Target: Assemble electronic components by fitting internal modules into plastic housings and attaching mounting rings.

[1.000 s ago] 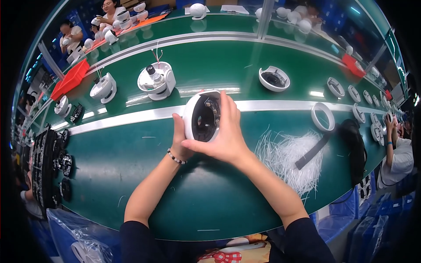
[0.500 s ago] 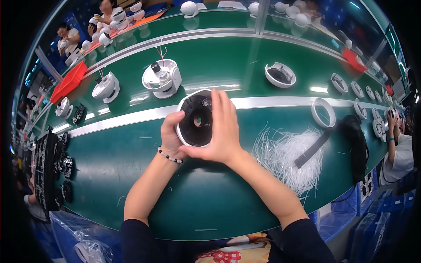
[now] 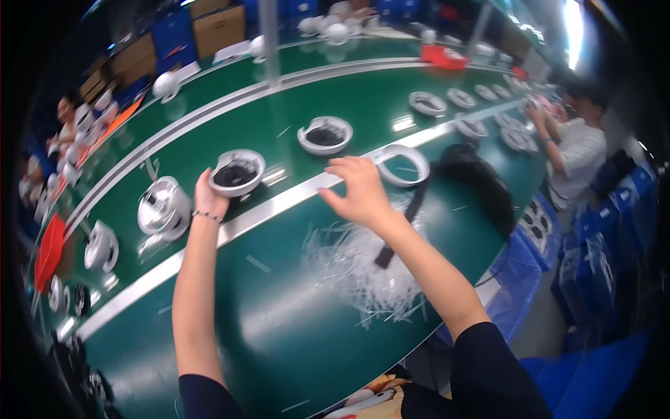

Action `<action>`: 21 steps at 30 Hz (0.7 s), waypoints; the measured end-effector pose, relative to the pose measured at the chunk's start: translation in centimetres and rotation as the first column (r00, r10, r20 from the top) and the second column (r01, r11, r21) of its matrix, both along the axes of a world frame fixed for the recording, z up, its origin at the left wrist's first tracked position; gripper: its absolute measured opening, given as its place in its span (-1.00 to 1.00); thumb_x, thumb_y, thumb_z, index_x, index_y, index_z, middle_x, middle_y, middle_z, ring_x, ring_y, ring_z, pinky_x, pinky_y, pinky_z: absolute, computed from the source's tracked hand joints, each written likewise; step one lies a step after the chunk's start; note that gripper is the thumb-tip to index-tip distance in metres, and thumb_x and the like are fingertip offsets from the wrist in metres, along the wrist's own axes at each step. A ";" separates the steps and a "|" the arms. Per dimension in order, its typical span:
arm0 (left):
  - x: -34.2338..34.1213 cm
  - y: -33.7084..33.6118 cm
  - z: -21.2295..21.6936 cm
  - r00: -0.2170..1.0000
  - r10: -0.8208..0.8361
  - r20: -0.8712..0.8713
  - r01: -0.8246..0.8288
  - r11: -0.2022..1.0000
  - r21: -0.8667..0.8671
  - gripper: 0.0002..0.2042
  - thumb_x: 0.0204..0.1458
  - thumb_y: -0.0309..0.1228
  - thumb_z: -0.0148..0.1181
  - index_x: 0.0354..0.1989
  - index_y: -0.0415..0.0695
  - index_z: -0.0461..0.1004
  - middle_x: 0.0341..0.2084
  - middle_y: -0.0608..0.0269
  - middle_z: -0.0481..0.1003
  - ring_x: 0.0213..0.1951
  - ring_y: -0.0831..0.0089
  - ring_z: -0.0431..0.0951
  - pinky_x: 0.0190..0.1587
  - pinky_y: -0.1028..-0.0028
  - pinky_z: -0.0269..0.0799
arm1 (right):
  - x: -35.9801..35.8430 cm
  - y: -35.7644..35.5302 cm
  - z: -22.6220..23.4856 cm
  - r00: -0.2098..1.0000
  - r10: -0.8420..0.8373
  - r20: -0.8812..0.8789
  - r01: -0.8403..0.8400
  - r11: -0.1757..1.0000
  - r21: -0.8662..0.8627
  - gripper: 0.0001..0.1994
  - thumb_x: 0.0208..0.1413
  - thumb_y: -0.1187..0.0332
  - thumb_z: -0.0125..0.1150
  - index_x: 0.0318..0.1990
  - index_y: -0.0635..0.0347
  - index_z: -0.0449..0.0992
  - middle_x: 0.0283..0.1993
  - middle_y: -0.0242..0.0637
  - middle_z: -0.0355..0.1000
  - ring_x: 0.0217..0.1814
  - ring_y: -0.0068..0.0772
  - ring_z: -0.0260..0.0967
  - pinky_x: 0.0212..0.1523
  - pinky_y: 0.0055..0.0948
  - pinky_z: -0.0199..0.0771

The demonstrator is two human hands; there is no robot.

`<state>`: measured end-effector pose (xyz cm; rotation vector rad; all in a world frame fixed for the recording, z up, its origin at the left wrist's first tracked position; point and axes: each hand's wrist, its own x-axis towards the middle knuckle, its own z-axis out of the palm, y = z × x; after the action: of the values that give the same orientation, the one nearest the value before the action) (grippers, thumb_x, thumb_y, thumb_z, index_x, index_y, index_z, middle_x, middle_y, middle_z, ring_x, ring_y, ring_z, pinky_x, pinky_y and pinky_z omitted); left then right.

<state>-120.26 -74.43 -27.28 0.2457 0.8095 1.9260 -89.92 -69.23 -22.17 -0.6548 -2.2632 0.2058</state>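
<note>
My left hand (image 3: 212,198) grips the left edge of a white round housing (image 3: 257,172) with a dark inside, over the green belt. A similar white bowl-shaped housing (image 3: 325,149) lies on the belt to its right. My right hand (image 3: 361,187) is apart from the housing, fingers spread and holding nothing, above the metal strip (image 3: 301,195). Just beyond its fingers lies a white ring (image 3: 421,159). Left of my left hand stands a white camera-like unit (image 3: 165,209) with wires on top.
A heap of thin white strips (image 3: 377,279) with a dark grey band (image 3: 383,258) lies on the green table, beside a black object (image 3: 474,183). More housings (image 3: 427,104) line the belt at right, where another person (image 3: 583,143) works. A red tray (image 3: 49,251) stands at left.
The view has swung right. Both hands held the housing before; my right hand has let go and opened, while my left hand has carried it forward over the belt.
</note>
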 end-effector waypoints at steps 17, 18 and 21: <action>-7.4 -29.8 4.8 0.178 0.370 -0.912 -0.690 0.708 0.153 -0.68 0.10 -0.35 -0.12 -0.03 -0.27 0.24 -0.19 0.09 0.40 -0.11 0.41 0.38 -0.02 0.51 0.23 | 0.4 -2.8 1.1 0.982 0.176 0.062 -0.186 0.936 0.299 -0.88 -0.28 0.52 0.19 -0.50 0.23 0.40 -0.48 -0.21 0.37 -0.44 -0.17 0.32 -0.41 -0.34 0.33; -9.1 -31.9 4.9 0.131 0.395 -0.909 -0.754 0.635 0.168 -0.71 0.07 -0.41 -0.08 -0.05 -0.26 0.26 -0.21 0.12 0.42 -0.12 0.42 0.39 -0.08 0.52 0.26 | -0.4 -5.6 1.8 0.957 0.260 0.132 -0.286 0.926 0.249 -0.84 -0.30 0.56 0.19 -0.46 0.24 0.42 -0.44 -0.22 0.39 -0.44 -0.19 0.34 -0.46 -0.37 0.34; -14.8 -41.1 3.8 -0.424 -0.008 -0.905 -0.876 0.257 0.408 -0.82 -0.11 -0.53 0.02 -0.27 -0.15 0.41 -0.39 0.21 0.49 -0.32 0.39 0.49 -0.29 0.47 0.38 | -3.2 -12.0 1.4 0.792 0.581 0.187 -0.611 0.755 0.239 -0.84 -0.32 0.59 0.14 -0.46 0.26 0.41 -0.45 -0.22 0.38 -0.50 -0.23 0.33 -0.52 -0.40 0.32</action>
<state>-135.04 -115.53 -23.51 1.0294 3.3686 1.7634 -93.12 -81.22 -20.72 0.2453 -2.4722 0.1435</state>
